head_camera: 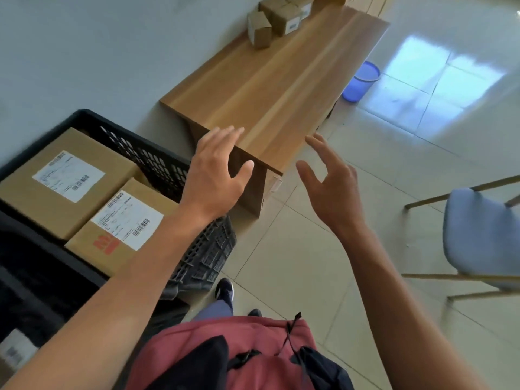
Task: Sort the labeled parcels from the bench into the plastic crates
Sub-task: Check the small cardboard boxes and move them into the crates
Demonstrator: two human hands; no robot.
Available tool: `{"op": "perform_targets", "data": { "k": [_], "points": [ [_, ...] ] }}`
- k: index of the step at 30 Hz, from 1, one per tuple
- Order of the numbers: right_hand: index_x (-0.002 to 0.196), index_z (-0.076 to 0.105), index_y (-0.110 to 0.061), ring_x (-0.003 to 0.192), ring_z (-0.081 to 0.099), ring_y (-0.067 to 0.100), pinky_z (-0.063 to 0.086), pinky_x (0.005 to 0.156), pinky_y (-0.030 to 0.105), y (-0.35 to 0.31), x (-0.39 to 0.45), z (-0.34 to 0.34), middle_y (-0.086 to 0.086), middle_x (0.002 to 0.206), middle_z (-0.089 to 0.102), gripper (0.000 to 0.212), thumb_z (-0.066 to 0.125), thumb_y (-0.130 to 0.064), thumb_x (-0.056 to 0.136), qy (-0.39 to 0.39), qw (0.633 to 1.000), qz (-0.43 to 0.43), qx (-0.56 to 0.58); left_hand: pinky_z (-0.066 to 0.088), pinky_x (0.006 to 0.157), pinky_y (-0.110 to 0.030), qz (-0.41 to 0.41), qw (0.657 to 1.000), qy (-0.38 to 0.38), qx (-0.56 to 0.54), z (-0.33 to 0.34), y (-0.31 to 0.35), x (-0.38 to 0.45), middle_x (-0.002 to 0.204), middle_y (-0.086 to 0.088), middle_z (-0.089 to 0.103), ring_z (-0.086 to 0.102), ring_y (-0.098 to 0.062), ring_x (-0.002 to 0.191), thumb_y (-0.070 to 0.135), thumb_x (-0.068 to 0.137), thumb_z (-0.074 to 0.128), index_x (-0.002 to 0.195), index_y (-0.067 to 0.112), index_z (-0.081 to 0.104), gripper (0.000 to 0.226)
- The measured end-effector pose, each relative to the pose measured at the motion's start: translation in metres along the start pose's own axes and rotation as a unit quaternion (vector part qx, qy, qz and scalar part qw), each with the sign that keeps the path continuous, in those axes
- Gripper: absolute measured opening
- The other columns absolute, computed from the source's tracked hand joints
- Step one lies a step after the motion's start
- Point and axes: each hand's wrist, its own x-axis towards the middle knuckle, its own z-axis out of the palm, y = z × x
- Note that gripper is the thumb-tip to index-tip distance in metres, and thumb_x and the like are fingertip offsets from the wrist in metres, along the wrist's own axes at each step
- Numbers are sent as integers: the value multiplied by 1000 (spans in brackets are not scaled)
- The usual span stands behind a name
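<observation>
At the near end of the wooden bench, both your hands are raised in the air and hold nothing. Your left hand hangs over the bench's near corner with its back to the camera, fingers straight and slightly spread, thumb out to the right. Your right hand is out past the bench's end, over the tiled floor, with fingers loosely spread and a little bent, thumb apart from them.

The parcels left on the bench sit at its far end against the wall: a cluster of small cardboard boxes, at least 3, some with a white label showing; the exact count is hard to tell from here.

To your left, a black plastic crate with perforated walls stands on the floor beside the bench's near end. Inside it lie 2 labeled parcels side by side: the larger parcel toward the back, and the nearer parcel touching it, which carries a white label and a red print at its lower edge. Your left forearm crosses over the crate's near right corner.

Under the bench's right side stands a blue bin. A grey-blue chair is at your right, well apart from the bench.
</observation>
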Motion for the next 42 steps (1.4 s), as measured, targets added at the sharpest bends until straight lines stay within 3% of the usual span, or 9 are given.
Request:
{"op": "perform_targets", "data": {
  "k": [4,8,12,18,23,32,37,42],
  "points": [
    [149,55,-22,147,44,14,34,123,33,24,23,-19,0,157,51,52,70,-27,100,26,999,17,-27,23,124,-36,19,1000,-15,-15,16,20,45,162,-1,42,29,-17,153,35,102,62,156,20,44,59],
    [149,55,-23,147,44,14,30,119,25,45,60,-34,-1,158,49,54,72,-28,98,35,998,36,-47,33,120,-32,29,996,-44,-67,32,28,97,157,3,49,41,-11,146,34,102,63,154,20,48,56],
    [150,54,-27,147,44,14,34,123,36,62,106,-47,-4,159,48,55,73,-30,97,50,995,58,-60,43,117,-43,41,989,-77,-116,52,30,156,155,5,52,47,-10,142,35,101,65,154,23,48,57],
    [151,52,-30,145,46,17,39,119,47,82,172,-66,-6,158,50,57,72,-35,97,78,989,92,-82,47,114,-46,73,979,-128,-137,81,39,245,153,7,53,50,-8,139,38,102,64,153,25,49,55],
    [149,54,-29,143,49,16,41,117,47,96,209,-75,-6,156,52,56,73,-34,97,94,987,112,-73,50,108,-38,90,972,-147,-163,99,54,290,148,10,58,54,-2,131,32,102,64,151,24,52,50],
    [148,56,-26,144,48,14,44,116,46,153,285,-100,-3,154,55,55,74,-33,96,97,987,122,-47,52,106,-40,81,964,-179,-180,151,84,369,138,11,64,58,-1,127,29,103,64,147,25,56,45],
    [146,58,-24,142,51,15,44,115,47,205,340,-136,-2,153,56,54,75,-29,96,95,988,119,-37,53,105,-42,70,966,-183,-171,192,123,422,133,17,64,59,1,125,42,95,58,146,27,57,53],
    [145,59,-22,140,53,18,44,114,47,249,407,-179,0,153,56,53,76,-24,95,82,991,102,-27,54,105,-41,55,971,-169,-161,231,161,479,131,21,62,58,2,124,39,98,59,146,27,57,50]
  ]
}}
